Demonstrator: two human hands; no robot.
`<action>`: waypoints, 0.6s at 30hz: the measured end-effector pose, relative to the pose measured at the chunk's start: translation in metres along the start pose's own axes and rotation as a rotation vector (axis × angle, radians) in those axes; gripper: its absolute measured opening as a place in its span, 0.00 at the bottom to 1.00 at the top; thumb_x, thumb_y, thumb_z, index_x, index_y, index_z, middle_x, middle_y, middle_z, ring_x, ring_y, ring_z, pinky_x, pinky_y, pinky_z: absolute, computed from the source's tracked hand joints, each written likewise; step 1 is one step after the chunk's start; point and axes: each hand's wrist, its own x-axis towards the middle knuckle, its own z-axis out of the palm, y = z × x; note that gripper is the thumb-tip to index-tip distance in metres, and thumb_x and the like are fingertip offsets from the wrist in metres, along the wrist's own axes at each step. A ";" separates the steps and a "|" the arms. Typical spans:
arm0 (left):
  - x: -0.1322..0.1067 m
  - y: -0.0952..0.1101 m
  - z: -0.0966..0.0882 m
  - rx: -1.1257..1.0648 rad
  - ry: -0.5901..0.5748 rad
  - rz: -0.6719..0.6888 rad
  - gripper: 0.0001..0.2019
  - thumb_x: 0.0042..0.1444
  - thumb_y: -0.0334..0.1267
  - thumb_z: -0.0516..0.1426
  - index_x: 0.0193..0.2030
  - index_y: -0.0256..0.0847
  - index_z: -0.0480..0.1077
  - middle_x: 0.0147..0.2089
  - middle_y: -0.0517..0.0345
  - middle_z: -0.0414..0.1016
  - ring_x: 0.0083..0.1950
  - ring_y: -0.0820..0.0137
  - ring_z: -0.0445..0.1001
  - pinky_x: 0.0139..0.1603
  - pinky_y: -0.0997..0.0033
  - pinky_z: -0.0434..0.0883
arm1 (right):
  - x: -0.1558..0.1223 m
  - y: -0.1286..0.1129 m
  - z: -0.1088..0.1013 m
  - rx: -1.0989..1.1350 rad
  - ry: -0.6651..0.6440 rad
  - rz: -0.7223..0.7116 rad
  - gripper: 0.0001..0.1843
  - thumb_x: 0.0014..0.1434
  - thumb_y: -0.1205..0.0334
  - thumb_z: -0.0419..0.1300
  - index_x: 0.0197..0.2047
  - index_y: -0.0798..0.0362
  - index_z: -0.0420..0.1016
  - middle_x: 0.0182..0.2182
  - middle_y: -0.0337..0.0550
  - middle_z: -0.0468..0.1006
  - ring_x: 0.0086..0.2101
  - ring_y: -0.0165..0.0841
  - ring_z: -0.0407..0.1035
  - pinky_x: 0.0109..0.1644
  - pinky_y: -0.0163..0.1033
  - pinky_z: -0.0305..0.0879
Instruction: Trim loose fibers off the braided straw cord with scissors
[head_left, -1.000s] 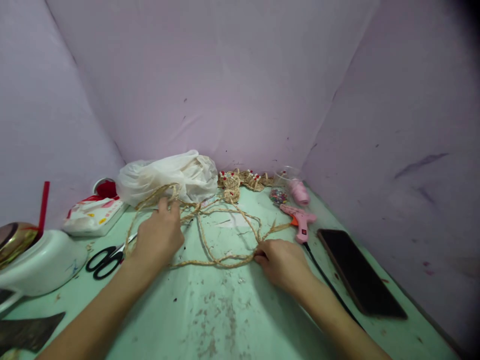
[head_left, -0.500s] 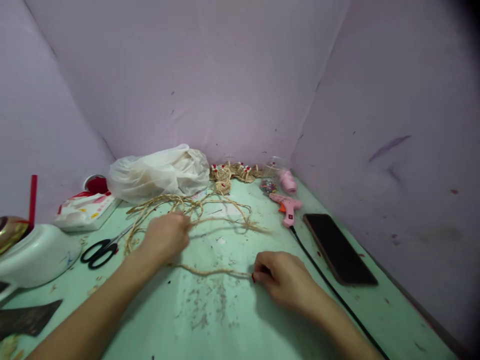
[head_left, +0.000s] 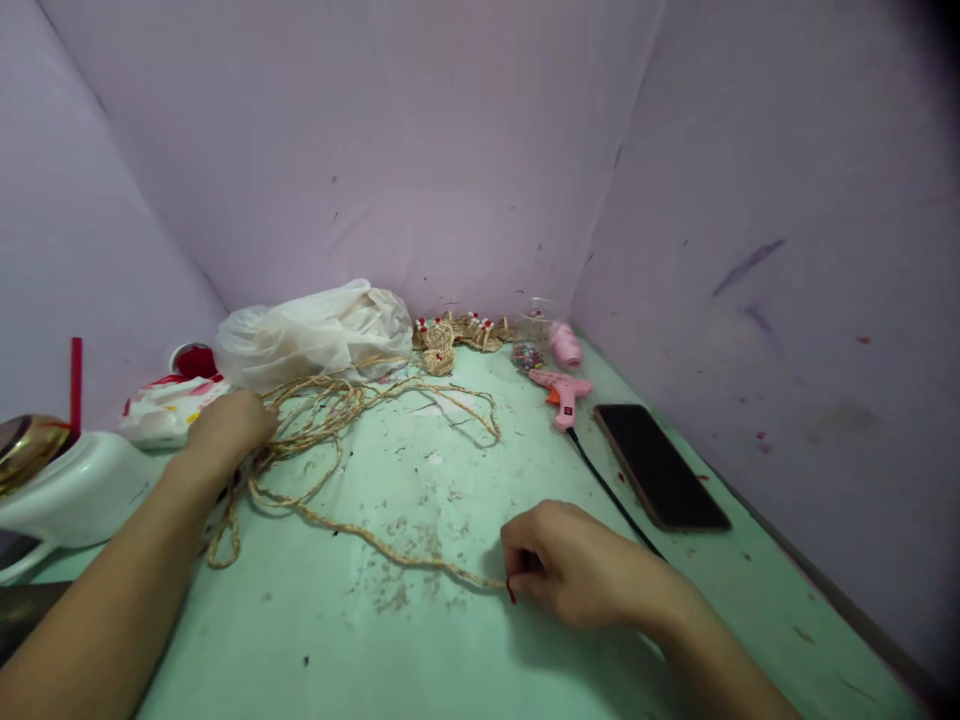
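Observation:
My right hand (head_left: 574, 565) is pinched closed on one end of a tan twisted straw cord (head_left: 375, 543), just above the table. A short red thread (head_left: 511, 590) pokes out at its fingertips. The cord runs left from there into a loose heap of loops. At the left edge of that heap is my left hand (head_left: 232, 425), its fingers curled and mostly turned away. Whatever it grips, if anything, is hidden. Something dark shows just under it, largely covered by my wrist.
A pink glue gun (head_left: 562, 392) with a black cable lies right of centre, beside a phone (head_left: 660, 468). Behind stand a pink thread spool (head_left: 565, 344), a bead tub (head_left: 529, 355), woven straw pieces (head_left: 439, 350) and a white plastic bag (head_left: 315, 335). A white pot (head_left: 90, 485) is at left.
My left hand has moved left, away from the middle of the cord, to the edge of the heap. The scissors there are now mostly covered. My right hand keeps its pinch on the cord's end.

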 end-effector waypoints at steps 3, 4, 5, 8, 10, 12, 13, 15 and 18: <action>-0.017 0.031 -0.011 0.088 0.185 -0.117 0.17 0.53 0.44 0.44 0.26 0.38 0.69 0.28 0.50 0.69 0.43 0.54 0.66 0.39 0.57 0.60 | 0.000 0.005 -0.001 0.051 -0.005 0.007 0.10 0.42 0.72 0.53 0.25 0.54 0.75 0.20 0.37 0.73 0.21 0.27 0.62 0.22 0.30 0.50; -0.027 0.047 -0.011 0.055 0.256 -0.032 0.17 0.54 0.43 0.43 0.31 0.37 0.70 0.32 0.48 0.71 0.43 0.56 0.66 0.39 0.58 0.60 | 0.000 0.007 0.000 0.074 0.000 0.006 0.10 0.42 0.72 0.52 0.25 0.54 0.74 0.20 0.37 0.73 0.21 0.26 0.62 0.22 0.29 0.51; -0.039 0.063 -0.009 -0.042 0.249 0.126 0.18 0.54 0.43 0.44 0.34 0.36 0.71 0.35 0.47 0.71 0.41 0.59 0.67 0.40 0.60 0.61 | 0.001 0.009 0.000 0.105 0.004 0.004 0.10 0.41 0.72 0.52 0.25 0.54 0.73 0.20 0.37 0.73 0.21 0.26 0.63 0.22 0.29 0.52; -0.080 0.105 0.010 -0.218 -0.062 0.472 0.11 0.51 0.42 0.50 0.31 0.44 0.73 0.36 0.59 0.73 0.35 0.71 0.69 0.36 0.74 0.65 | 0.005 0.014 0.002 0.257 0.028 -0.006 0.08 0.41 0.73 0.52 0.24 0.55 0.71 0.20 0.36 0.72 0.21 0.25 0.63 0.24 0.29 0.55; -0.100 0.120 0.029 -0.269 -0.186 0.620 0.10 0.50 0.41 0.52 0.34 0.45 0.73 0.38 0.58 0.73 0.39 0.69 0.69 0.39 0.72 0.64 | 0.010 0.014 0.003 0.378 0.098 -0.010 0.06 0.41 0.73 0.52 0.23 0.55 0.68 0.20 0.36 0.71 0.22 0.25 0.62 0.25 0.29 0.57; -0.111 0.125 0.046 -0.362 -0.247 0.585 0.11 0.53 0.38 0.49 0.32 0.45 0.73 0.34 0.57 0.73 0.36 0.70 0.69 0.37 0.72 0.64 | 0.017 0.013 0.005 0.515 0.221 0.014 0.04 0.42 0.72 0.54 0.23 0.55 0.67 0.20 0.36 0.70 0.22 0.25 0.62 0.26 0.30 0.58; -0.113 0.124 0.054 -0.435 -0.270 0.514 0.12 0.53 0.37 0.48 0.31 0.44 0.73 0.31 0.58 0.73 0.34 0.70 0.69 0.35 0.73 0.64 | 0.020 0.013 0.006 0.604 0.289 0.043 0.03 0.43 0.71 0.55 0.24 0.55 0.66 0.20 0.36 0.70 0.22 0.25 0.62 0.26 0.30 0.59; -0.111 0.122 0.065 -0.619 -0.321 0.307 0.11 0.52 0.36 0.48 0.27 0.41 0.71 0.24 0.59 0.70 0.28 0.72 0.68 0.28 0.74 0.62 | 0.028 0.012 0.009 0.842 0.385 0.118 0.06 0.43 0.66 0.59 0.28 0.54 0.66 0.21 0.36 0.70 0.21 0.25 0.62 0.26 0.31 0.60; -0.104 0.121 0.076 -0.882 -0.433 0.003 0.09 0.48 0.37 0.50 0.22 0.38 0.65 0.16 0.63 0.62 0.19 0.76 0.62 0.20 0.77 0.58 | 0.035 0.012 0.017 1.212 0.397 0.226 0.16 0.43 0.59 0.63 0.36 0.55 0.67 0.27 0.40 0.74 0.24 0.27 0.66 0.29 0.35 0.64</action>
